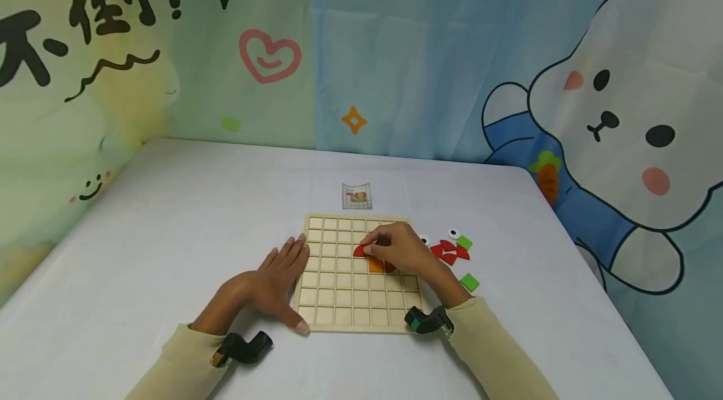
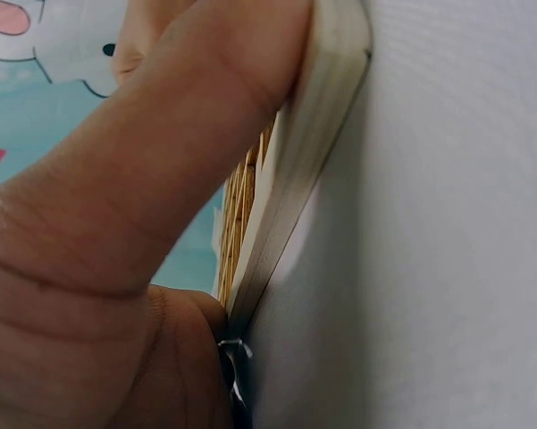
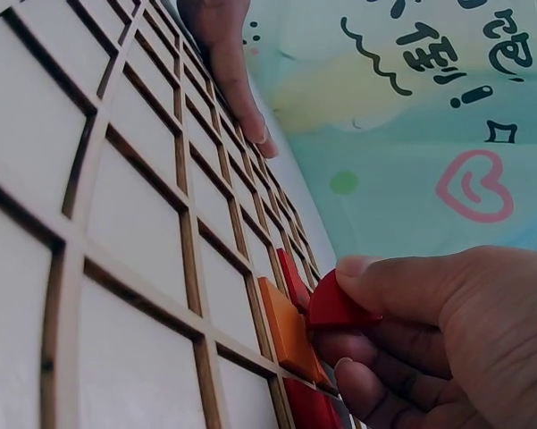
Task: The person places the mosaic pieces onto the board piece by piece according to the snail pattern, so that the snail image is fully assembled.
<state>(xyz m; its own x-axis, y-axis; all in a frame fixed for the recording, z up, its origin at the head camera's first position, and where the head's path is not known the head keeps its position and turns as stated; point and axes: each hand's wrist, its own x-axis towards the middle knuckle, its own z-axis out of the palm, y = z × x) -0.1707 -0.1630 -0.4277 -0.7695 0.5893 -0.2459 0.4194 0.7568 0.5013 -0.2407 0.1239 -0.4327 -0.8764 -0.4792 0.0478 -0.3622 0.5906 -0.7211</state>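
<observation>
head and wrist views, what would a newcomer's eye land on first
The big white cartoon animal on the right of the backdrop would likely catch the eye first. Next comes the wooden board on the table, over which the right hand pinches a red piece. Bright green pieces lie to the board's right.

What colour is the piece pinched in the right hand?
Red. The piece in the right hand shows best in the right wrist view.

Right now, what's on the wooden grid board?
On the grid board, an orange piece and red pieces show near the right hand, which pinches another red piece. Whatever lies beneath that hand is hidden.
</observation>
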